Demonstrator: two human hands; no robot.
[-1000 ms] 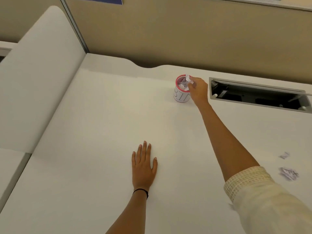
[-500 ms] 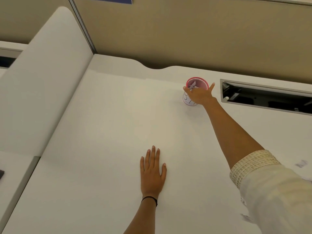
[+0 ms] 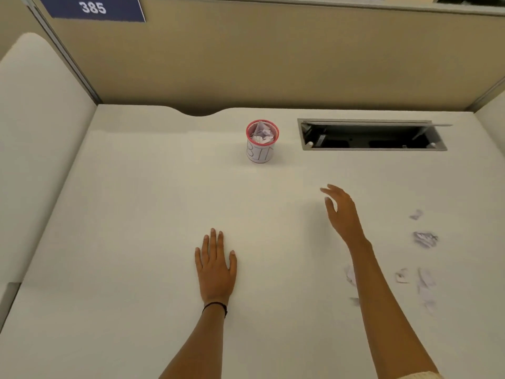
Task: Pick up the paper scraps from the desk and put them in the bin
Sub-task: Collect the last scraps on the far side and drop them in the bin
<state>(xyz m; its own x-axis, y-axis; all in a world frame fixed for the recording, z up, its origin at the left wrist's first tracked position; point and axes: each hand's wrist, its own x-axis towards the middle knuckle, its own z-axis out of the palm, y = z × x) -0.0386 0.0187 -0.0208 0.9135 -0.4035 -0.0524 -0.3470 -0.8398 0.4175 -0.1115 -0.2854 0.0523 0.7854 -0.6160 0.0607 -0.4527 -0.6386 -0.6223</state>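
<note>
On desk (image 3: 136, 214) | both hands empty (fingers spread) | scraps (image 3: 425, 239) right | bin (image 3: 261, 151) unobstructed

My desk (image 3: 136, 214) is a pale cream surface running out ahead of my hands under soft, even light. Beyond my fingertips a tan partition wall (image 3: 273, 64) closes off the far side, with a curved notch (image 3: 199, 112) cut in the desk's back edge. Up past my left hand a blue sign (image 3: 93, 8) reads 385. Ahead of my right hand a cable hatch (image 3: 371, 135) stands open. A white divider panel (image 3: 35, 160) rises to my left.
</note>
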